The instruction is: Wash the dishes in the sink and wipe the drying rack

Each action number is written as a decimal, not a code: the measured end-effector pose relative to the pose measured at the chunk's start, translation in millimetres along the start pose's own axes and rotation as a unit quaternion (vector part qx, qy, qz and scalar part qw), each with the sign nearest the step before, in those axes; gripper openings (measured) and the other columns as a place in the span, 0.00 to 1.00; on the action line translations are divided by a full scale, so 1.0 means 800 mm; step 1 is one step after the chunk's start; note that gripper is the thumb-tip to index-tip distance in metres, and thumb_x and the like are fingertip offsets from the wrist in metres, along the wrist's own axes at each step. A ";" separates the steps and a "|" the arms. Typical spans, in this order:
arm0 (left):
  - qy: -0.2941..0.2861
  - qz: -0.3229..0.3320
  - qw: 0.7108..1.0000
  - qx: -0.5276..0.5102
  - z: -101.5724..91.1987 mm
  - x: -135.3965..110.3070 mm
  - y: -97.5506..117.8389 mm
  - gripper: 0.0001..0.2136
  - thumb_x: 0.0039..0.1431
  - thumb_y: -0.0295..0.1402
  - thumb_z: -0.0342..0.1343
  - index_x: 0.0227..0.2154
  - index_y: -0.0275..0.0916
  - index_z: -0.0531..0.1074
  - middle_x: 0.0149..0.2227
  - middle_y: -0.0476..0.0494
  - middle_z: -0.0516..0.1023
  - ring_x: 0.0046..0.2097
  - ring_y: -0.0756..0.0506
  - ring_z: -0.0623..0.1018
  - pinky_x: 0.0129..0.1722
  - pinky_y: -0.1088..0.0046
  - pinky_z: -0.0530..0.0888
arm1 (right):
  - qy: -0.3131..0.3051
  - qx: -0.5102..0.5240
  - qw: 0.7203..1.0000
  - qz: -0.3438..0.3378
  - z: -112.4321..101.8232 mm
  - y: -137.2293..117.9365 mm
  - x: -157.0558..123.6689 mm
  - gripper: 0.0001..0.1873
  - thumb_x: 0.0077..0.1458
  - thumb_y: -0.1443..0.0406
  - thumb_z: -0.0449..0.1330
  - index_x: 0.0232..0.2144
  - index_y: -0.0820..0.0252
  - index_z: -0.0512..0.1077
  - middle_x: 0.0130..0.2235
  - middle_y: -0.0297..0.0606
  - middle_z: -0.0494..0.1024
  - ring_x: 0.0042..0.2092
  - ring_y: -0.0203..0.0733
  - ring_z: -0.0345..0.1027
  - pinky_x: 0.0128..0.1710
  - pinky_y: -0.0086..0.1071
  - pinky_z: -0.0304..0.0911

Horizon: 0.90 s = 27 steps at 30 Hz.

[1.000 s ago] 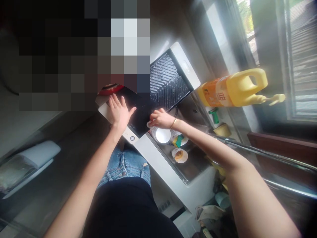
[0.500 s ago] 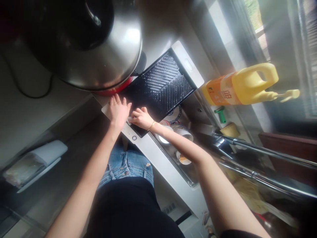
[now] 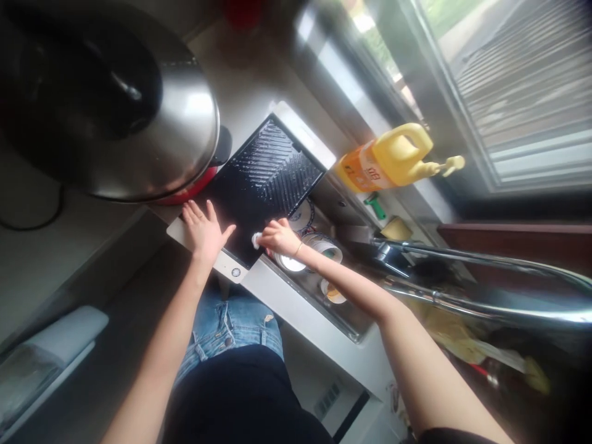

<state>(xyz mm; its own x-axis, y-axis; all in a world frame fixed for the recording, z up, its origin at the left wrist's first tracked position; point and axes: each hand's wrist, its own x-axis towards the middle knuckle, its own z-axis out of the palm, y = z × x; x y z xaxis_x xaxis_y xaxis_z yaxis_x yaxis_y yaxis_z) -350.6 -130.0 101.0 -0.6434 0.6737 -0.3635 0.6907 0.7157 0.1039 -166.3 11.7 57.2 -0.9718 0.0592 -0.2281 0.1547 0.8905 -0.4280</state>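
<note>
A black ribbed grill plate point(image 3: 263, 185) in a white housing lies on the counter beside the sink. My left hand point(image 3: 203, 228) rests flat on its near corner, fingers spread. My right hand point(image 3: 276, 237) is closed around a small white cloth or pad point(image 3: 256, 240) and presses it on the plate's near right edge.
A large steel pot with a lid point(image 3: 120, 111) stands on a red base at the left. The sink point(image 3: 324, 290) holds bowls and cups. A yellow detergent bottle point(image 3: 388, 160) lies on the sill. A steel tap point(image 3: 462, 265) reaches over the sink.
My right hand has slid from beside my left hand to the plate's right edge. My left hand stays put. The view has tilted up and left.
</note>
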 end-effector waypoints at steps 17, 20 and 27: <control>0.044 0.032 0.996 0.064 0.012 0.004 -0.006 0.49 0.54 0.55 0.59 0.68 0.22 0.52 0.68 0.07 0.47 0.69 0.16 0.50 0.62 0.36 0.52 | 0.213 -0.076 0.778 0.586 -0.078 0.131 0.057 0.20 0.67 0.62 0.48 0.46 0.69 0.74 0.48 0.56 0.71 0.51 0.56 0.57 0.48 0.47 0.52; 0.050 0.035 0.996 0.068 0.013 0.005 -0.007 0.49 0.54 0.55 0.59 0.67 0.21 0.53 0.67 0.07 0.48 0.68 0.16 0.51 0.62 0.37 0.54 | 0.185 -0.071 0.798 0.569 -0.062 0.099 0.053 0.18 0.66 0.64 0.47 0.47 0.67 0.74 0.48 0.56 0.72 0.51 0.56 0.58 0.47 0.46 0.53; 0.058 0.041 0.994 0.083 0.017 0.006 -0.009 0.48 0.53 0.56 0.59 0.66 0.22 0.56 0.66 0.07 0.52 0.67 0.16 0.54 0.62 0.39 0.56 | 0.173 -0.046 0.826 0.534 -0.043 0.088 0.056 0.20 0.66 0.70 0.43 0.48 0.62 0.73 0.47 0.55 0.73 0.49 0.54 0.57 0.45 0.43 0.51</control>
<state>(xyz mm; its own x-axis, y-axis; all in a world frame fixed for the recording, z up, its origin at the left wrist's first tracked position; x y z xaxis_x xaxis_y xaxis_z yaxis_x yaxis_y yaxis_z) -354.2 -134.3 85.7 -0.6097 0.7524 -0.2493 0.7813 0.6234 -0.0294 -205.0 92.8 47.1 -0.2845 0.9448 -0.1624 0.9584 0.2763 -0.0713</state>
